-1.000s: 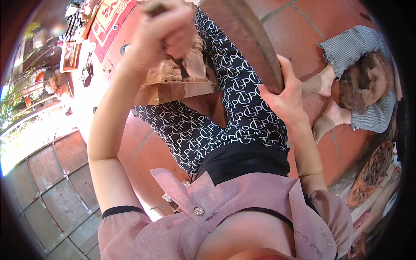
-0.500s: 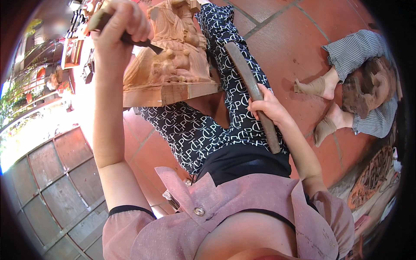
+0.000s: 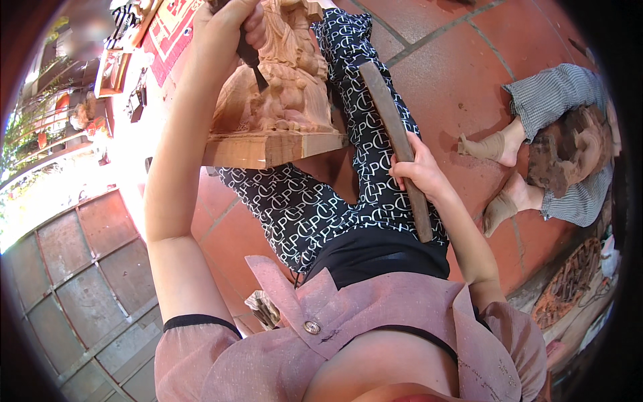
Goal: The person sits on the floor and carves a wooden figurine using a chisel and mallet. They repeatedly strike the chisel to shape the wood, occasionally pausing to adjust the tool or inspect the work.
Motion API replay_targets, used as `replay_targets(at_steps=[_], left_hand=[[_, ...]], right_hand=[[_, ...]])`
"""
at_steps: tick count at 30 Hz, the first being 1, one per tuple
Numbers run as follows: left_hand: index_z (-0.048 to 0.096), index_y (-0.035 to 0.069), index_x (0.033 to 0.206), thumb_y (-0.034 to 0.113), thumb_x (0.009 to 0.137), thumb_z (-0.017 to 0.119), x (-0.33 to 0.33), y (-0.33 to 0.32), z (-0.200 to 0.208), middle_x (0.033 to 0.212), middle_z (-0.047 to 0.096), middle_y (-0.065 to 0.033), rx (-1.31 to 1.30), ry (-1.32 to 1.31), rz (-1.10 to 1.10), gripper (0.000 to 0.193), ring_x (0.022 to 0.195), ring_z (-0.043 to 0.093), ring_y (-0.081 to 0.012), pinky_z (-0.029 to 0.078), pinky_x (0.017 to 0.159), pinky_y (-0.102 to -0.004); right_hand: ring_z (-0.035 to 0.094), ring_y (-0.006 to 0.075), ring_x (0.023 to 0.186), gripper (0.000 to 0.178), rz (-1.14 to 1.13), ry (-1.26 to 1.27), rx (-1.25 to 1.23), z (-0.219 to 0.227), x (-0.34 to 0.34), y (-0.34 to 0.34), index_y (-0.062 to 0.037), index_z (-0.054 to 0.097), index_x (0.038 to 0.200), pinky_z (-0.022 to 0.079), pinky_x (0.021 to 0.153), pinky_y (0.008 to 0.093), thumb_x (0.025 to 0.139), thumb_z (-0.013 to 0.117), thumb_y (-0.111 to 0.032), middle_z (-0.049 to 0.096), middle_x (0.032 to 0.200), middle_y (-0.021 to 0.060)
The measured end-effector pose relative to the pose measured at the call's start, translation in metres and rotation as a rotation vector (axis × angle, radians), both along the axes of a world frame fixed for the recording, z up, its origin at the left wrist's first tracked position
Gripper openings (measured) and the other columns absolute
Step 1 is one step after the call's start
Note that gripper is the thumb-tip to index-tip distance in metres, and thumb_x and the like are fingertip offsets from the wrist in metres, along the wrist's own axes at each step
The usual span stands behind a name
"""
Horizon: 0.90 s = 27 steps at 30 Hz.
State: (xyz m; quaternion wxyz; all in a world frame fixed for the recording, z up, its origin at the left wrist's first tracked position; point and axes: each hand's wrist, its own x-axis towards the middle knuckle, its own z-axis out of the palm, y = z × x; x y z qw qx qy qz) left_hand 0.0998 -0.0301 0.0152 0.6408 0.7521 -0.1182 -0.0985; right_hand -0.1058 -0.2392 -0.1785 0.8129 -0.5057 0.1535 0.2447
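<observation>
A pale carved wooden figure (image 3: 271, 100) on a thick squared base (image 3: 268, 151) stands between my legs. My left hand (image 3: 231, 27) is closed round the dark handle of a chisel (image 3: 248, 53). Its blade points down at the lower folds of the carving; whether the tip touches the wood I cannot tell. Over my right thigh, my right hand (image 3: 425, 171) grips a long, flat wooden bat (image 3: 388, 114) near its lower half. The bat lies slantwise, apart from the carving.
At the right, another person's legs (image 3: 556, 87) in striped trousers and tan toe socks flank a brown carved wood block (image 3: 569, 151). A rack of tools (image 3: 569, 281) lies at the lower right. Gridded metal panels (image 3: 80, 268) stand lower left, a red cloth (image 3: 167, 40) upper left.
My left hand has moved right and up, and the chisel has swung from a flat slant to a steeper one. The carving sits slightly farther right in view. My right hand still grips the bat.
</observation>
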Motion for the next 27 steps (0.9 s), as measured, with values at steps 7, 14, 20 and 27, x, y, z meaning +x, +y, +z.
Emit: replay_targets(at_steps=[7,14,20,27], left_hand=[[0.044,0.013,0.074,0.021,0.095,0.062,0.018,0.005,-0.003,0.055,0.041,0.0020,-0.032,0.108,-0.016,0.029,0.042,0.039,-0.0094,0.031,0.040,-0.0263],[0.049,0.011,0.077,0.016,0.094,0.063,0.018,-0.007,-0.012,0.055,0.042,0.0023,-0.009,0.134,-0.133,0.022,0.042,0.039,-0.0083,0.030,0.039,-0.0249],[0.053,0.008,0.076,0.015,0.096,0.059,0.020,-0.006,-0.020,0.053,0.042,0.0027,0.005,0.158,-0.222,0.022,0.040,0.038,-0.0074,0.028,0.038,-0.0246],[0.047,0.012,0.071,0.018,0.097,0.054,0.010,-0.012,-0.014,0.052,0.039,0.0029,-0.197,0.344,-0.307,0.027,0.040,0.037,-0.0091,0.031,0.040,-0.0259]], right_hand=[[0.056,0.0125,0.059,0.058,-0.090,-0.346,0.080,0.062,0.041,-0.014,0.0005,0.046,0.124,0.047,0.053,0.0249,0.069,0.065,0.002,0.058,0.085,0.0080],[0.061,0.0147,0.076,0.056,-0.125,-0.799,-0.519,0.124,0.118,-0.040,-0.0064,0.048,0.132,0.050,0.068,0.0283,0.079,0.066,-0.001,0.060,0.093,0.0073],[0.061,0.0254,0.115,0.068,0.043,-1.049,-1.153,0.173,0.125,-0.049,-0.0075,0.042,0.143,0.047,0.096,0.0353,0.079,0.065,-0.006,0.062,0.125,0.0169],[0.060,0.0303,0.119,0.067,-0.091,-1.006,-1.111,0.162,0.109,-0.046,-0.0077,0.043,0.142,0.045,0.100,0.0368,0.078,0.063,-0.005,0.062,0.125,0.0196]])
